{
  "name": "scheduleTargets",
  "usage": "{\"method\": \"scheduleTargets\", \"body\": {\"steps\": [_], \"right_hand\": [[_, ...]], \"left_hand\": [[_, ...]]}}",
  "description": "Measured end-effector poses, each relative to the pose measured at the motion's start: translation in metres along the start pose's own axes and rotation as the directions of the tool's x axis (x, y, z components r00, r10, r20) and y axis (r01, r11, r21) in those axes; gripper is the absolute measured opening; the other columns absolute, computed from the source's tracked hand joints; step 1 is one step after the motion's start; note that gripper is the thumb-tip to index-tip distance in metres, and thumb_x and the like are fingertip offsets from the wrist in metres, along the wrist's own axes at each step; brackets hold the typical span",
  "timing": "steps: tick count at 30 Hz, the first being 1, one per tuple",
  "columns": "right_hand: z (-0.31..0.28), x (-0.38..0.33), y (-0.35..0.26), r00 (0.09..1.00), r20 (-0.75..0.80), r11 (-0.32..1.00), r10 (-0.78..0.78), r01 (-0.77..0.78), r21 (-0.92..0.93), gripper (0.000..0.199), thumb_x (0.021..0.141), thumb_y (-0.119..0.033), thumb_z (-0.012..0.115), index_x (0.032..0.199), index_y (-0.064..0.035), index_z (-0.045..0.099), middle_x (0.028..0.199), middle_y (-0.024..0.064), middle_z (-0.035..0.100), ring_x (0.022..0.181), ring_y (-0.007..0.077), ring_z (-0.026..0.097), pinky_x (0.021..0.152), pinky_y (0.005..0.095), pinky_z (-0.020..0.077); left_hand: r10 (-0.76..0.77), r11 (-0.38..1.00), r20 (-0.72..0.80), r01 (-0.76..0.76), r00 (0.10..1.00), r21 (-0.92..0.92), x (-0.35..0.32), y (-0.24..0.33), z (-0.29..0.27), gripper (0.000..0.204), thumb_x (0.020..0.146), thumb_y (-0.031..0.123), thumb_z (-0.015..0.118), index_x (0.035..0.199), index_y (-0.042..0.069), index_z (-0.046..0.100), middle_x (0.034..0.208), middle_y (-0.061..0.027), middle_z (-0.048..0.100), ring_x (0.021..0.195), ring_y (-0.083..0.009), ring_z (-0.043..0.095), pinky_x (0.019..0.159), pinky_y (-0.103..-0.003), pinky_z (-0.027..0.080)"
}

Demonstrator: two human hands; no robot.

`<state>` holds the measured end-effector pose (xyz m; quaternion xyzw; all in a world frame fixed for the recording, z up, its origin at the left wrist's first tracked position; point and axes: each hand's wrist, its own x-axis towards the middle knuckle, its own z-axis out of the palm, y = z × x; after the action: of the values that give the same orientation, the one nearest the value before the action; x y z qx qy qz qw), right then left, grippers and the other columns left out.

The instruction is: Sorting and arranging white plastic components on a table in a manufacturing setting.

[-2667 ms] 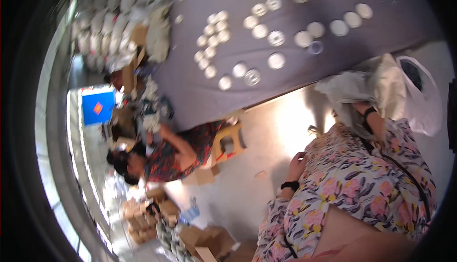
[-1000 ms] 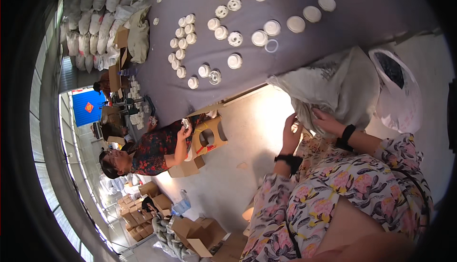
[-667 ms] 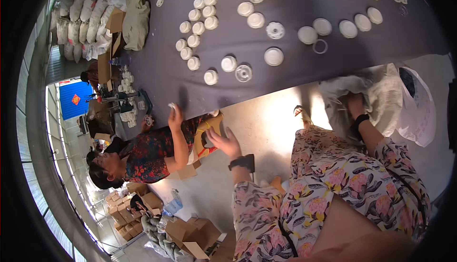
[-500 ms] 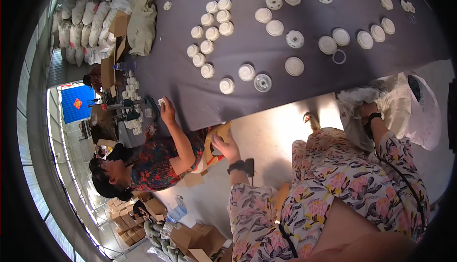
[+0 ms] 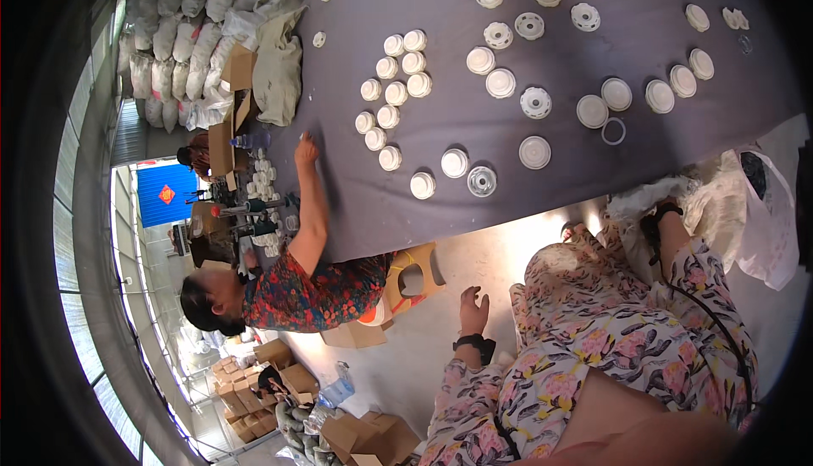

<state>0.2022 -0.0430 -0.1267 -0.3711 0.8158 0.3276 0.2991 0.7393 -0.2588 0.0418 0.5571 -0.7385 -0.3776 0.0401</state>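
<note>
My left hand (image 5: pixel 474 310) hangs over the floor below the table's edge, its fingers apart and nothing in them. At the right, my right hand (image 5: pixel 660 217) is down at the mouth of a whitish woven sack (image 5: pixel 708 203); its fingers are hidden, so its grip does not show. Clear plastic film (image 5: pixel 652 198) lies beside that hand. On the grey-covered table (image 5: pixel 364 212) ahead are several round white plastic caps (image 5: pixel 533 152), some in a cluster at the left. A clear disc (image 5: pixel 482 181) and a thin ring (image 5: pixel 613 131) lie nearer the edge.
At the left a co-worker (image 5: pixel 313 292) in a flowered shirt reaches an arm over the table. A yellow stool (image 5: pixel 417 278) stands by them. Stuffed sacks (image 5: pixel 178 38) are piled at the far left, cardboard boxes (image 5: pixel 364 436) at the lower left. A white plastic bag (image 5: pixel 769 237) hangs at the right.
My left hand has drawn right, away from the stool and toward my body. The co-worker's arm has stretched farther over the table. The whole view has shifted slightly; my right hand stays at the sack.
</note>
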Motion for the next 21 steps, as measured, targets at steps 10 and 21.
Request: {"method": "scheduleTargets", "body": {"steps": [10, 21], "right_hand": [[-0.012, -0.004, 0.012, 1.0, 0.004, 0.993, 0.028, -0.028, 0.116, 0.018, 0.083, -0.027, 0.054, 0.093, -0.0123, 0.054, 0.088, 0.0024, 0.054, 0.077, 0.0176, 0.05, 0.06, 0.0328, 0.0424], [-0.005, -0.048, 0.021, 0.941, 0.093, 0.286, 0.326, -0.192, 0.939, 0.014, 0.085, -0.027, 0.052, 0.085, -0.013, 0.051, 0.078, 0.0004, 0.05, 0.067, 0.0142, 0.045, 0.053, 0.0286, 0.0383]], "left_hand": [[-0.009, 0.996, 0.024, 0.011, 1.0, -0.083, -0.023, 0.055, -0.003, 0.025, 0.08, 0.013, 0.06, 0.102, 0.001, 0.057, 0.101, -0.0148, 0.058, 0.086, -0.0265, 0.058, 0.077, -0.034, 0.047], [-0.041, 0.992, -0.001, 0.041, 0.999, -0.121, -0.031, 0.042, 0.01, 0.024, 0.081, 0.013, 0.059, 0.102, 0.002, 0.059, 0.101, -0.0115, 0.059, 0.084, -0.0214, 0.059, 0.073, -0.031, 0.047]]}}
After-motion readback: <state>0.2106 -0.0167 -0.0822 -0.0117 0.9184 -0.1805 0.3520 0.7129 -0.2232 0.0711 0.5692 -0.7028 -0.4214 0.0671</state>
